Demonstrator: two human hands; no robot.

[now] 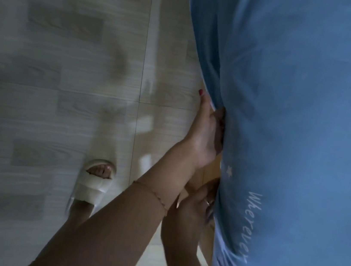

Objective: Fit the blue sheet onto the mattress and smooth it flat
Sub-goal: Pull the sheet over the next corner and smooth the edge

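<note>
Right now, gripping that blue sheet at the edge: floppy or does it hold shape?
Likely floppy: the sheet drapes in soft folds where the left hand grips its edge. Probably light, since it bunches easily there. The right hand also works the edge; its grip is partly hidden.

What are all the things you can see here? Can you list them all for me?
sheet: one, blue with white stars and writing, fills the right side, edge hanging over the bed's side.
floor: pale grey wood-look tiles, left side.
slipper: one, white, on the floor at lower left, foot in it.
bracelet: one, thin chain, on the nearer forearm.
ring: one, on a finger of the lower hand.
left hand: grips the sheet's edge, red nails.
right hand: lower, fingers tucked at the sheet's edge.
</note>
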